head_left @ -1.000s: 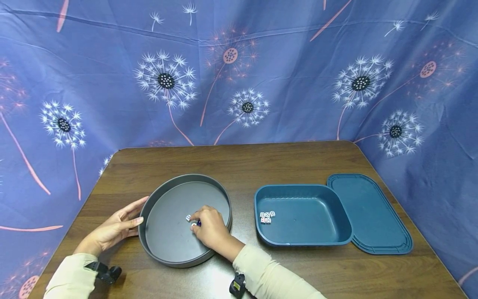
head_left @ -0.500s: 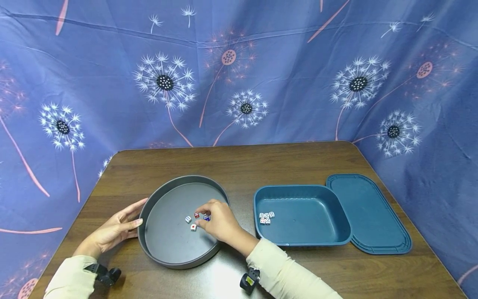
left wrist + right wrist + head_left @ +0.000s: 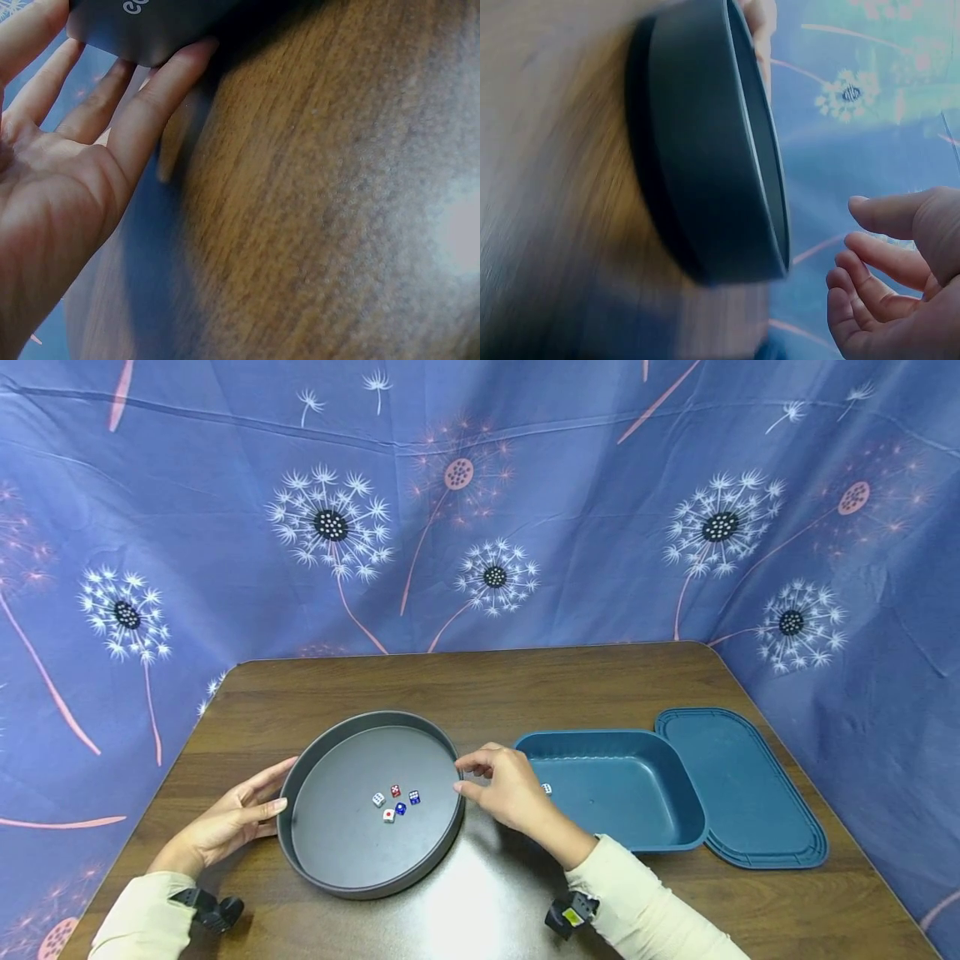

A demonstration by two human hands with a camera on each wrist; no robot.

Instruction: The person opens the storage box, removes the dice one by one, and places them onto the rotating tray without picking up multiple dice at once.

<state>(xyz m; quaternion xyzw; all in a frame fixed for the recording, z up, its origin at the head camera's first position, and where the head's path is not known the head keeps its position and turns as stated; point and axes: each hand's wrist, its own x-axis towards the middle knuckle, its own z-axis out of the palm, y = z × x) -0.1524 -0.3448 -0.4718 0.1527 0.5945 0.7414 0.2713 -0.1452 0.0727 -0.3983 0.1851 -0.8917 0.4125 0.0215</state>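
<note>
Several small dice lie together near the middle of a round dark grey pan [image 3: 341, 852]: a white die [image 3: 378, 799], a white die with a red pip [image 3: 388, 816], a red die [image 3: 395, 791] and two blue dice, one of them [image 3: 414, 797] nearest the right wall. My left hand [image 3: 225, 822] rests against the pan's left side, fingertips and thumb touching its outer wall, fingers mostly straight. Just past the pan's right rim, my right hand [image 3: 510, 787] hovers with a gap between thumb and fingers and nothing in it.
Right of the pan stands a teal rectangular container [image 3: 622, 845], partly behind my right hand. One white die [image 3: 547, 788] shows inside it. A matching lid [image 3: 750, 785] lies flat at the far right of the wooden table [image 3: 480, 681]. A patterned cloth [image 3: 585, 510] hangs behind.
My right hand let go of the dice, lifted out of the pan and moved right to beside the container. The dice it covered now show. My left hand stays put.
</note>
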